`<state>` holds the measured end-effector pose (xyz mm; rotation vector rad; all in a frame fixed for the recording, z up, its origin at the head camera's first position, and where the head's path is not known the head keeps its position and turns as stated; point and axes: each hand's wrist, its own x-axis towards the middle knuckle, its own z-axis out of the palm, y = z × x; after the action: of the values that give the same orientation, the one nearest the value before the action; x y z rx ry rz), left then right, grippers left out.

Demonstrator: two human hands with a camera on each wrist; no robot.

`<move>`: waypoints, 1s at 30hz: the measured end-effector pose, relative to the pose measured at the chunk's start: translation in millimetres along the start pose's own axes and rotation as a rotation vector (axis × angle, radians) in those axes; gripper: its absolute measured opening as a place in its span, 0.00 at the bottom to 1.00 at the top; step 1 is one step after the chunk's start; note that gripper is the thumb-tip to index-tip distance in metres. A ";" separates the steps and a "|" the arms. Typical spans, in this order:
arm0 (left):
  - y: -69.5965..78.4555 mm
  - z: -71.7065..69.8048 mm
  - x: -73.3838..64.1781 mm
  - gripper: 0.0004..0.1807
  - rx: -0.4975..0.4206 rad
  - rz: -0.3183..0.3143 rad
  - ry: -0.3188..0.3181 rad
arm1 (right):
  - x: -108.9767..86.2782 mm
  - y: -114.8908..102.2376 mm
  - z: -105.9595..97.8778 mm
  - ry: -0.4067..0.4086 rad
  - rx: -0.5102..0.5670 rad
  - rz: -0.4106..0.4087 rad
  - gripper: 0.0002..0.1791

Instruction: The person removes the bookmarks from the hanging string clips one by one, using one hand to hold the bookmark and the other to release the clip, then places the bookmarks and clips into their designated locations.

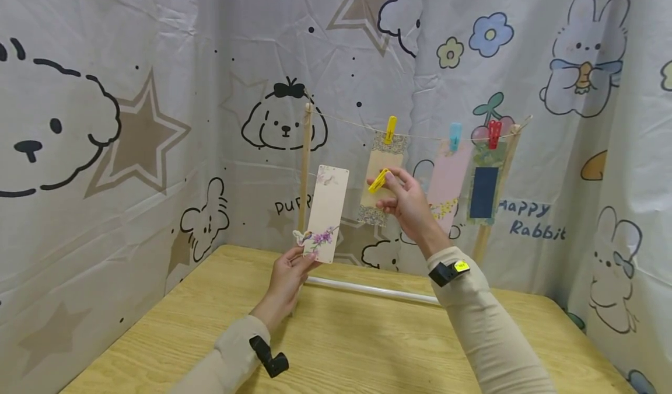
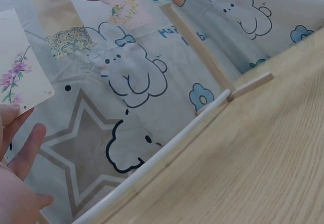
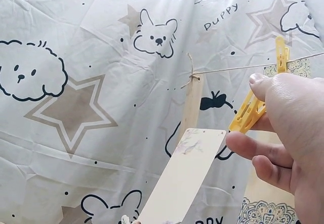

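My left hand (image 1: 287, 277) pinches the lower edge of a cream bookmark (image 1: 328, 207) printed with purple flowers and a bird. The bookmark stands upright below the left part of a string (image 1: 341, 121). Between thumb and fingers, my right hand (image 1: 412, 207) holds a yellow clothespin (image 1: 379, 180), apart from the bookmark. Behind that hand a lace-patterned card (image 1: 385, 157) hangs from another yellow clothespin (image 1: 391, 130). Farther right hang a pink card (image 1: 448, 175) under a blue clothespin (image 1: 455, 136) and a green-and-navy card (image 1: 484, 189) under a red clothespin (image 1: 494, 134).
Wooden posts (image 1: 306, 160) carry the string at both ends. A white rod (image 1: 367, 289) runs low between them above the wooden table (image 1: 357, 341). Cartoon-printed curtains (image 1: 173, 90) enclose the back and sides. In the left wrist view, a wooden foot (image 2: 253, 85) supports the right post.
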<state>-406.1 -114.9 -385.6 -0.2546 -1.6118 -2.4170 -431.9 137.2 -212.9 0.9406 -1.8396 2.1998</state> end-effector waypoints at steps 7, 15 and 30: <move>-3.8 -2.3 -3.2 0.10 0.006 0.003 0.017 | -6.1 4.5 -0.2 -0.015 -0.050 0.003 0.27; -8.4 -4.0 -8.3 0.10 0.006 -0.008 -0.002 | -10.8 13.2 -5.0 -0.001 -0.035 0.008 0.28; -8.6 -1.1 -14.5 0.12 -0.005 -0.017 0.000 | -24.6 24.5 -12.9 0.023 -0.034 0.012 0.30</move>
<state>-394.5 -111.5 -397.5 -0.2424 -1.6143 -2.4336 -428.5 150.1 -247.5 0.8971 -1.8713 2.1700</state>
